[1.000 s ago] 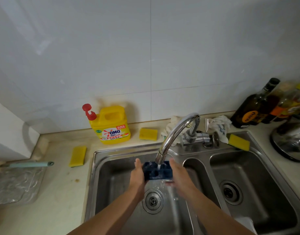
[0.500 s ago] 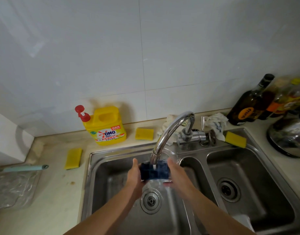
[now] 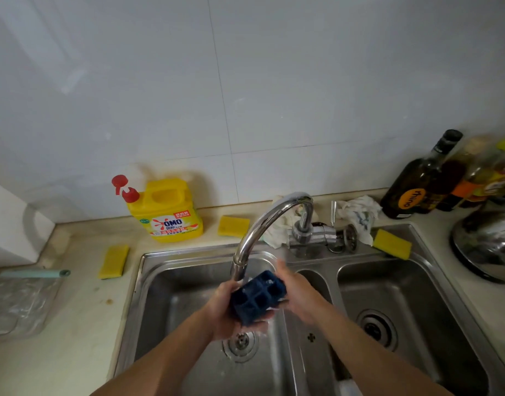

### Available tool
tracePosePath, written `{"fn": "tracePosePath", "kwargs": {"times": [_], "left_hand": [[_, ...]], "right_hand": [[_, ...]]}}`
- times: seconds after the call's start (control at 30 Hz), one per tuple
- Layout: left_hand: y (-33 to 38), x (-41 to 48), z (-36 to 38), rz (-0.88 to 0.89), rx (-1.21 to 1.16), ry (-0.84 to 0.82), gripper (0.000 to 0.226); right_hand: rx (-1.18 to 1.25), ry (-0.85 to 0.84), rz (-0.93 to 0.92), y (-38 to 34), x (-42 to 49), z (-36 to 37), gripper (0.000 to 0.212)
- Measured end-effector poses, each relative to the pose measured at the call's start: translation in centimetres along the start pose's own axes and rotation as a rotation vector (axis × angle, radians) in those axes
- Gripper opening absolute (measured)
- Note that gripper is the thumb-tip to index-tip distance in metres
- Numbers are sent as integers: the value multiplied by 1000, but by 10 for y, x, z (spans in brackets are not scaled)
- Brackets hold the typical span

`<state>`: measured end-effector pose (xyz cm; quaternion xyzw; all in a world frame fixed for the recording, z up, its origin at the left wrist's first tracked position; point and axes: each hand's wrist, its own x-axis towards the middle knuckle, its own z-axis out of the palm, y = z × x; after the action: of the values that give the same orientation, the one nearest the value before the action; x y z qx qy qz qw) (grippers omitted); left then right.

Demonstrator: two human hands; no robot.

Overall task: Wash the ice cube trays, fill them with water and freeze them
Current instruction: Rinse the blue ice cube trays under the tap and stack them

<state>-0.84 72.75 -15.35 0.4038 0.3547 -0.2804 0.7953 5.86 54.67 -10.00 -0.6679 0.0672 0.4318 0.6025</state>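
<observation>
A small dark blue ice cube tray [image 3: 258, 295] with square cells is held over the left sink basin [image 3: 171, 310], just below the spout of the chrome faucet [image 3: 262, 227]. My left hand [image 3: 225, 308] cups the tray from below and from the left. My right hand [image 3: 298, 292] grips its right side. The tray is tilted, with its cells facing up and toward me. Water runs off it toward the drain [image 3: 241, 340].
A yellow detergent bottle [image 3: 167, 214] stands against the wall, with yellow sponges [image 3: 114, 261] [image 3: 233, 225] [image 3: 392, 243] around the sink rim. Dark bottles [image 3: 419, 181] and a metal pot lid [image 3: 491, 241] sit at the right. The right basin [image 3: 402, 304] lies beside the left one.
The tray has dropped slightly and tilted, so its cells now face me instead of its side. Both hands shifted with it, the left one moving underneath.
</observation>
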Motion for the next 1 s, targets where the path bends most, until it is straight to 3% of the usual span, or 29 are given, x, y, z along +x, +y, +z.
{"fn": "tracePosePath", "kwargs": {"times": [0.1, 0.2, 0.27, 0.37, 0.43, 0.5, 0.6, 0.77, 0.83, 0.93, 1.0], "left_hand": [[-2, 9, 11, 30, -118, 80, 40], [2, 15, 8, 128, -230, 231, 39], [7, 16, 4, 190, -245, 312, 39], [8, 12, 1, 222, -243, 368, 42], [4, 6, 1, 239, -230, 355, 54], [-2, -1, 3, 249, -227, 327, 71], [-8, -10, 5, 229, -249, 310, 67], [-11, -12, 0, 225, -200, 330, 56], [-11, -11, -1, 205, -167, 341, 40], [-13, -10, 1, 239, 76, 350, 26], [-16, -6, 3, 361, 449, 390, 18]], "right_hand": [[-362, 165, -153, -11, 7, -35, 62], [-396, 487, -317, -35, 22, -82, 48], [-384, 596, -329, -51, 37, -111, 41], [-389, 657, -275, -72, 62, -138, 60], [-317, 659, -264, -83, 79, -139, 64], [-330, 558, -236, -91, 90, -133, 72], [-366, 428, -211, -93, 92, -132, 76], [-373, 627, -485, -71, 63, -123, 30], [-347, 694, -582, -57, 45, -103, 28], [-390, 627, -652, -28, 26, -77, 20], [-477, 477, -579, -6, 21, -64, 12]]}}
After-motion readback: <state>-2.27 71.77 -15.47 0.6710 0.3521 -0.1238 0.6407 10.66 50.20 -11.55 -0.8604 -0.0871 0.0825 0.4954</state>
